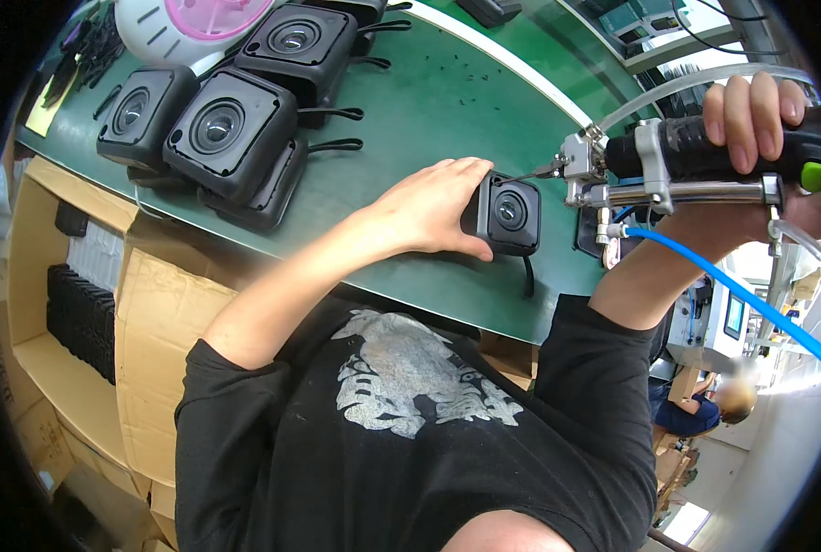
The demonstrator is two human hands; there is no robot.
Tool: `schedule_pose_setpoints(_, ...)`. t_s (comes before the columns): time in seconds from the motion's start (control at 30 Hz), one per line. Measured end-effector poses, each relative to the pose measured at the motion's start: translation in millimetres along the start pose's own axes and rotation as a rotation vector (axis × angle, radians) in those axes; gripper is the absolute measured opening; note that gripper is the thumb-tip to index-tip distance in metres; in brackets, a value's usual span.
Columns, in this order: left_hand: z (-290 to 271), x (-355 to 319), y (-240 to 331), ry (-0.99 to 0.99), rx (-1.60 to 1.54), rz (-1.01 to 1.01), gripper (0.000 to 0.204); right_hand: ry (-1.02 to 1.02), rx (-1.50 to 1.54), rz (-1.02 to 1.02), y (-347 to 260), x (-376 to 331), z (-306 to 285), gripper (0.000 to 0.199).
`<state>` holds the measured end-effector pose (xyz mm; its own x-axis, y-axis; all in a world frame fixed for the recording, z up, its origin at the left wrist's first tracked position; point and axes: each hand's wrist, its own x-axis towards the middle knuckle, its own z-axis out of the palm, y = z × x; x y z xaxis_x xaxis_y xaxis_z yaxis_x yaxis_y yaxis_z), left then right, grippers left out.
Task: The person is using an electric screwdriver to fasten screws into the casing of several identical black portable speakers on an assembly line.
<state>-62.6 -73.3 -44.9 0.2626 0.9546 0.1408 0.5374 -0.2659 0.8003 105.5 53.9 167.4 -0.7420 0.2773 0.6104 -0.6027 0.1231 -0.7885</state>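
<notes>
My left hand [436,210] is wrapped round a small black speaker box [519,230], thumb on the near side and fingers on the far side. The speaker rests on the green tabletop with its round cone facing up and a strap loop at its near edge. In my right hand [751,124] is a black powered screwdriver [677,152], held sideways with its metal nozzle pointing left. The thin bit reaches the speaker's far left corner; whether it sits in a screw hole I cannot tell. A blue air hose [714,271] runs from the nozzle end.
More black speakers [231,129] with strap loops are stacked at the far left. Beside them stands a white and pink round machine [171,32]. Tiny dark bits [470,78] lie on the green table [410,120]. An open cardboard box [167,304] holds black parts at left. A person [691,414] is at right.
</notes>
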Motion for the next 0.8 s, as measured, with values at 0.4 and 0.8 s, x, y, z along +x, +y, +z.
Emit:
schedule_pose_setpoints(0.4, 10.5, 0.5, -8.8, 0.138, 0.023, 0.116, 0.09, -0.08, -0.007, 0.078, 38.8, -24.1, -2.0, 0.051)
schedule_pose_setpoints(0.8, 8.3, -1.6, -3.2, 0.074, 0.039, 0.034, 0.092, 0.847, -0.851, 0.083, -38.7, 13.7, 95.9, 0.07)
